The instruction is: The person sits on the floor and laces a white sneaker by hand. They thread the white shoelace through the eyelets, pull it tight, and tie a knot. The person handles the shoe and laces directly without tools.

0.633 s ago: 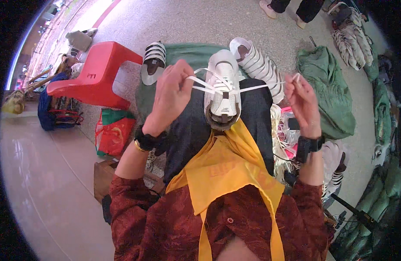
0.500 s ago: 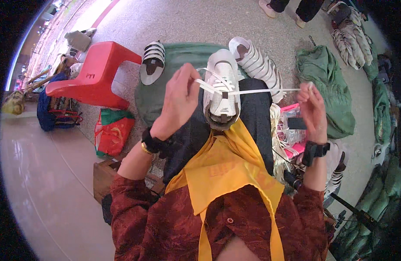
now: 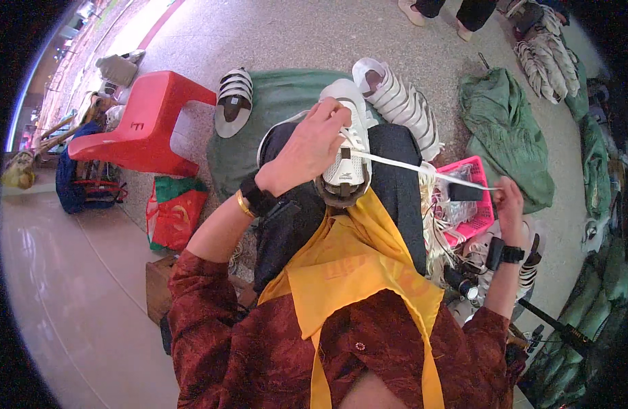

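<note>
A white sneaker (image 3: 342, 172) rests between my knees, its toe pointing away from me. A white shoelace (image 3: 412, 165) stretches taut from its eyelets out to the right. My right hand (image 3: 509, 204) pinches that lace's far end, above a pink basket. My left hand (image 3: 310, 144) lies over the lacing, fingers curled together on the lace and hiding part of the shoe's upper. A lace loop hangs on the left side of this hand. Both wrists carry black bands. A yellow apron (image 3: 355, 266) covers my lap below the heel.
Stacked white shoe uppers (image 3: 404, 109) and more uppers (image 3: 235, 102) lie around a green cloth (image 3: 280, 88). To the left are a red plastic chair (image 3: 147, 126) and a red-green bag (image 3: 174, 215). The pink basket (image 3: 487, 211), loose laces (image 3: 433, 228) and green sacks (image 3: 508, 136) sit right. Someone's feet show at the top.
My left hand has moved right and onto the sneaker's lacing. My right hand has gone lower and slightly outward, drawing the lace longer and at a downward slant.
</note>
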Action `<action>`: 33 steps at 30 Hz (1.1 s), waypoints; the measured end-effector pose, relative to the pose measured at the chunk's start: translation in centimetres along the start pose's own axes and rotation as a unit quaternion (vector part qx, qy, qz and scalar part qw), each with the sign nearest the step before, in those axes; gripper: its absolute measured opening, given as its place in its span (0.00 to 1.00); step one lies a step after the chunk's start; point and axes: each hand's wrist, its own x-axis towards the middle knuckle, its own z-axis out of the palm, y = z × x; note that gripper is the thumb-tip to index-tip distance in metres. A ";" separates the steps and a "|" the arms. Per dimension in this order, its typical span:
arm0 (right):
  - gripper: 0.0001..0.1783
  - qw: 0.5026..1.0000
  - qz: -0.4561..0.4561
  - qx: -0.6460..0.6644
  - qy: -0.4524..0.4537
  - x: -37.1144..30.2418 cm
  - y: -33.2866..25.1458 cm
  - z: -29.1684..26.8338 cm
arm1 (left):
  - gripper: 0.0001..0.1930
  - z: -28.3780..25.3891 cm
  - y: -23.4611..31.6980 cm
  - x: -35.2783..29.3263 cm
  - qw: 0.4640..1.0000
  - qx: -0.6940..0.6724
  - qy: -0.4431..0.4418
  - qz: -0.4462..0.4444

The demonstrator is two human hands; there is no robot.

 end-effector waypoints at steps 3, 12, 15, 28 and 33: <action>0.11 0.976 -0.075 -0.202 -0.011 -0.2 1.1 3.5 | 0.09 -0.1 -0.5 0.7 0.999 0.019 -0.039 0.029; 0.09 0.936 -0.156 -0.234 -0.213 -4.5 -0.5 19.8 | 0.07 -1.4 0.0 1.3 0.986 0.047 -0.143 0.073; 0.08 0.926 -0.150 -0.217 -0.269 -6.0 -1.4 23.7 | 0.07 -1.6 0.0 1.4 0.982 0.047 -0.164 0.077; 0.11 0.865 -0.162 -0.188 -0.436 -5.3 -2.2 31.8 | 0.07 -3.9 5.2 -1.0 0.931 0.196 -0.195 -0.239; 0.11 0.843 -0.112 -0.163 -0.499 -6.0 -2.1 33.9 | 0.03 -4.9 2.9 -3.6 0.973 -0.076 -0.068 -0.206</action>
